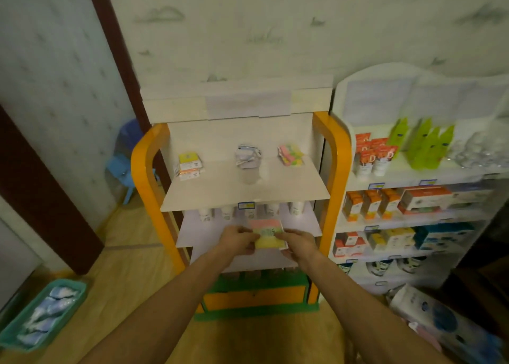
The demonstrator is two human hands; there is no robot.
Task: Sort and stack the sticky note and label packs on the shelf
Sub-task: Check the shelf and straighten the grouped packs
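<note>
left hand (pixel 239 239): out in front of the shelf unit, fingers curled, grip clamped on the left edge of the pad pack (pixel 268 234).
right hand (pixel 296 242): opposite side, thumb on top, grip clamped on the right edge of the same pack.
pad pack: pink band on top, pale green strip in the middle, yellow below; held between both hands, in the air in front of the second shelf, below the top shelf (pixel 245 192) edge. blurred, print unreadable.
top shelf: white board between orange posts (pixel 143 176); three groups on it, well apart.
left stack (pixel 189 166): yellow and orange label packs piled at the back left.
middle packs (pixel 248 156): greyish clear packs at the back centre, contents too blurred to tell.
right packs (pixel 289 154): pink, yellow, green sticky notes at the back right, leaning a bit.
second shelf: row of white cups (pixel 228 212) at the back, under the top shelf.
price tag (pixel 246 205): blue and yellow, on the top shelf front edge.
white rack (pixel 413 212): just right of the unit, boxes, tubes, green bottles.
teal basket (pixel 41 314): on the floor at the lower left, blue-white packets inside.
blue stool (pixel 121 168): behind the left post.
</note>
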